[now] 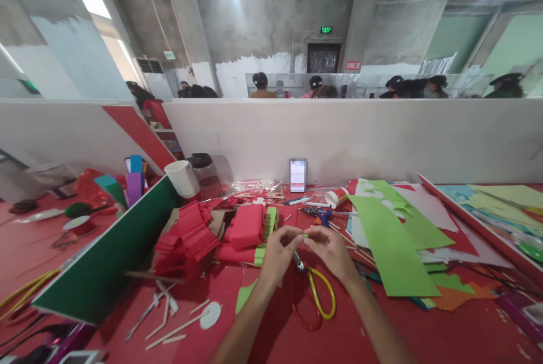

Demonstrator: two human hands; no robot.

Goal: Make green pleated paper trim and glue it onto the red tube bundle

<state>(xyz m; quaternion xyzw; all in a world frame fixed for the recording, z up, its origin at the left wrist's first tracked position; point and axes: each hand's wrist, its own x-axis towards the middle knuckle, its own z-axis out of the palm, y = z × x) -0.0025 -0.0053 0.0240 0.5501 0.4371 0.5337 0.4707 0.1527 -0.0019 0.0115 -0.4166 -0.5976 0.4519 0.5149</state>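
Observation:
My left hand (283,246) and my right hand (326,245) meet fingertip to fingertip above the red table. Between them they pinch a small green paper piece (305,235), mostly hidden by the fingers. Scissors (320,293) with one yellow and one red handle loop lie just below my hands, their blades partly covered. To the left of my left hand sit red crepe paper (186,239) and a folded red paper bundle (246,225). A blue glue gun (323,216) rests just beyond my right hand.
Green paper sheets (382,245) are spread on the right. A phone (297,175) leans on the white partition (339,137). At left stand a white cup (182,178) and a green divider (114,256). Sticks and a white disc (210,315) lie front left. People sit beyond the partition.

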